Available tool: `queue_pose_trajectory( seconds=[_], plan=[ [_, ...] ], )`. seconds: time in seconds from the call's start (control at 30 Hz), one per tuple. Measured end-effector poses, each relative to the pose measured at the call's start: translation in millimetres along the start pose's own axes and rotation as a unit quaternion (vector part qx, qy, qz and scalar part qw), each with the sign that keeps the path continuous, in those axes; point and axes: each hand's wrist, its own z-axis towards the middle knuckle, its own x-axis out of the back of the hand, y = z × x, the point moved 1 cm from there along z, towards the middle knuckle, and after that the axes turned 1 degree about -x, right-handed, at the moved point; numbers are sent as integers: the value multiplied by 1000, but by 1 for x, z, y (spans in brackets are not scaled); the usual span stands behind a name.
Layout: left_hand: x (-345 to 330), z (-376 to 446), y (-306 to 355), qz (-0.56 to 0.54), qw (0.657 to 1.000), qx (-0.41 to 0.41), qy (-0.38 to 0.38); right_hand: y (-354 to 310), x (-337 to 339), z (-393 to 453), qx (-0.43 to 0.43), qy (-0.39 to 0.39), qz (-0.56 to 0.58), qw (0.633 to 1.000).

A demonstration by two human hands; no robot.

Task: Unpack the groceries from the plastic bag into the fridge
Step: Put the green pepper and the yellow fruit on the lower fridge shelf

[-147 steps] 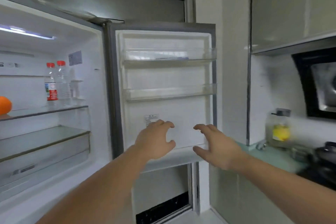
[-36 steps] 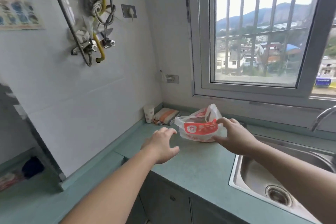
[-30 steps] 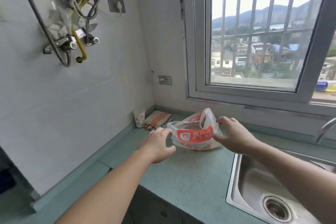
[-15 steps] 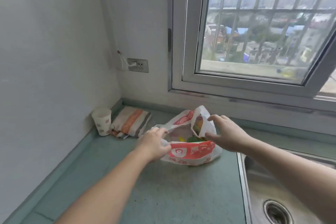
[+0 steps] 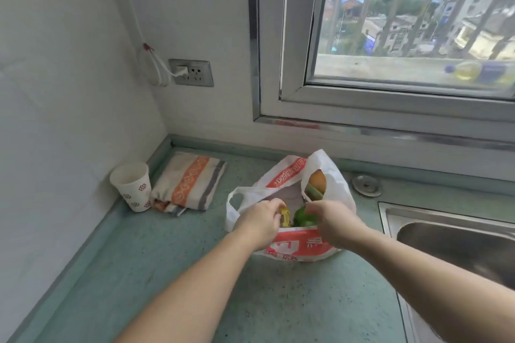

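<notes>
Bag [image 5: 295,248] on counter [image 5: 195,287]; cup [image 5: 132,186], towel [image 5: 192,181] left; sink [image 5: 457,242] right.

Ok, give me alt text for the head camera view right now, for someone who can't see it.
Both hands reach into an open red-and-white plastic bag on a green countertop: the left hand pinches a small yellow packet, the right hand is on a green vegetable. A paper cup and folded towel sit in the corner.

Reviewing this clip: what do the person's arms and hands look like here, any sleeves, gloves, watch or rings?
Both forearms are bare for as far as the frame shows, with no sleeve in view. The left hand and right hand are ungloved. No watch, bracelet or wrist strap shows on either wrist. No ring is visible, though the fingertips are partly hidden inside the plastic bag.
</notes>
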Motion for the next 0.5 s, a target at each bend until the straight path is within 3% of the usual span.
queue_pose_trajectory(
  seconds=[0.17, 0.5],
  plan=[
    [-27, 26, 21, 30, 998, -21, -51, 27, -12, 16, -37, -12, -36, 999],
    [-71, 71, 48, 117, 985, -59, -116, 66, -6, 53, -100, 58, 24, 993]
  ],
)
